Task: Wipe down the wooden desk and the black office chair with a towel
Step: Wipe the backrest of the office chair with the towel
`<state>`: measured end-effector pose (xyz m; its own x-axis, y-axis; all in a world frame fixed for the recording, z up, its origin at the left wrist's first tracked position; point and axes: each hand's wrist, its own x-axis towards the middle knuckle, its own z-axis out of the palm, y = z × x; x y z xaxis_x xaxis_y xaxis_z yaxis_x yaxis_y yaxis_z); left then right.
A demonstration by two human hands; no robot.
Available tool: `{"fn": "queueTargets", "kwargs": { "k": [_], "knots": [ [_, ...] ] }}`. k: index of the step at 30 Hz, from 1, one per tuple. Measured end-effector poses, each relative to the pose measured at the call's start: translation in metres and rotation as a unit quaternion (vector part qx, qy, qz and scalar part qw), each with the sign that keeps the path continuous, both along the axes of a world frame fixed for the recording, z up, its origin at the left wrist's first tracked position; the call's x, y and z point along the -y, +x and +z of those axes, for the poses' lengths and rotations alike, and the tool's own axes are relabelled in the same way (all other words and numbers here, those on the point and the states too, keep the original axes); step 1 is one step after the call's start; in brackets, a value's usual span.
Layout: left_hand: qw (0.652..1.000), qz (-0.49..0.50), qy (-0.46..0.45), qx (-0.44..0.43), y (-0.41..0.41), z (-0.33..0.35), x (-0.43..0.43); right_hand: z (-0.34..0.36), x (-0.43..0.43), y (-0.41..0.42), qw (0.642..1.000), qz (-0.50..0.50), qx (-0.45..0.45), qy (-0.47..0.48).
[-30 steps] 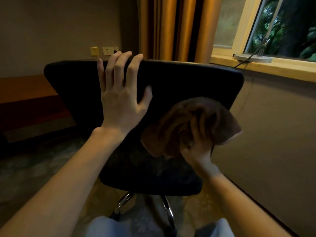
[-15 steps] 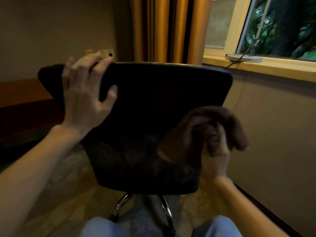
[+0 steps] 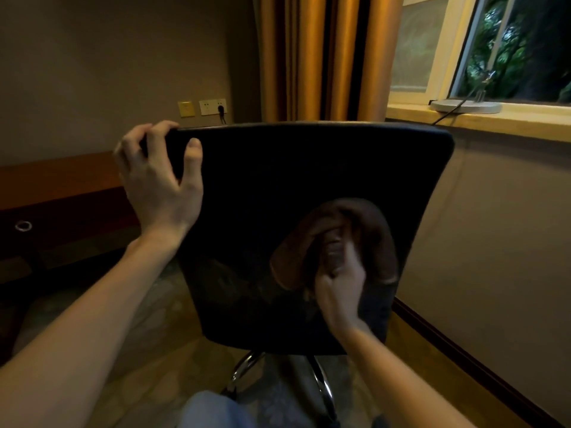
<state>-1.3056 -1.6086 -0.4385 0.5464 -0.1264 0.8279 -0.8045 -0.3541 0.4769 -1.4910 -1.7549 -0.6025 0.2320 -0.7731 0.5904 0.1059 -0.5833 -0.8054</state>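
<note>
Dim room, one black chair (image 3: 309, 168), left hand (image 3: 157, 183) fingers (image 3: 160, 127) curled round its corner, right hand (image 3: 340, 279) clutching one towel (image 3: 367, 217)

Dim room: beige wall (image 3: 92, 57), wall sockets (image 3: 212, 106), gold curtains (image 3: 321, 57), window (image 3: 525, 47) onto trees, patterned carpet (image 3: 170, 313).
</note>
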Motion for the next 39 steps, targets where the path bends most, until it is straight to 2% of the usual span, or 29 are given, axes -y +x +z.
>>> {"fn": "queueTargets", "kwargs": {
  "k": [5,8,10,13,15,17,20,22,25,28,30,32,34,35,37,39],
  "knots": [
    [1.000,0.008,-0.001,0.022,-0.022,0.004,0.000,0.004,-0.054,0.047,0.998,0.040,-0.021,0.039],
    [0.999,0.018,-0.009,0.029,-0.041,0.007,0.003,-0.001,-0.081,0.066,0.982,0.124,-0.119,0.077],
    [0.999,0.012,-0.020,0.027,-0.055,0.008,0.005,-0.007,-0.103,0.080,0.956,0.198,-0.201,0.081],
    [0.999,0.011,0.001,0.048,-0.069,0.007,0.007,-0.017,-0.127,0.100,0.918,0.270,-0.287,0.034],
    [0.997,0.002,0.026,0.070,-0.072,0.008,0.006,-0.019,-0.129,0.101,0.908,0.255,-0.330,-0.033],
    [0.993,-0.012,0.052,0.110,-0.068,0.007,0.000,-0.024,-0.120,0.093,0.914,0.215,-0.327,-0.106],
    [0.979,-0.030,0.083,0.182,-0.057,0.000,-0.013,-0.026,-0.094,0.069,0.950,0.118,-0.227,-0.180],
    [0.977,-0.032,0.089,0.189,-0.048,-0.007,-0.019,-0.015,-0.068,0.049,0.979,0.053,-0.126,-0.152],
    [0.984,-0.042,0.039,0.170,-0.043,-0.023,-0.024,0.007,-0.019,0.009,0.993,-0.013,-0.025,-0.114],
    [0.971,-0.085,0.020,0.223,-0.061,-0.047,-0.022,0.023,0.020,-0.039,0.992,0.049,-0.071,-0.089],
    [0.951,-0.161,0.079,0.251,-0.086,-0.060,-0.012,0.037,0.037,-0.067,0.979,0.117,-0.148,-0.079],
    [0.915,-0.250,0.167,0.268,-0.104,-0.064,0.002,0.061,0.043,-0.086,0.954,0.196,-0.221,-0.050],
    [0.880,-0.301,0.266,0.254,-0.117,-0.067,0.018,0.083,0.040,-0.104,0.927,0.259,-0.271,-0.014],
    [0.866,-0.318,0.318,0.219,-0.123,-0.069,0.025,0.091,0.039,-0.114,0.920,0.279,-0.274,0.007],
    [0.840,-0.354,0.394,0.115,-0.132,-0.076,0.037,0.105,0.037,-0.131,0.922,0.293,-0.249,0.040],
    [0.818,-0.413,0.401,0.001,-0.137,-0.085,0.044,0.116,0.037,-0.144,0.930,0.292,-0.218,0.056]
  ]
}}
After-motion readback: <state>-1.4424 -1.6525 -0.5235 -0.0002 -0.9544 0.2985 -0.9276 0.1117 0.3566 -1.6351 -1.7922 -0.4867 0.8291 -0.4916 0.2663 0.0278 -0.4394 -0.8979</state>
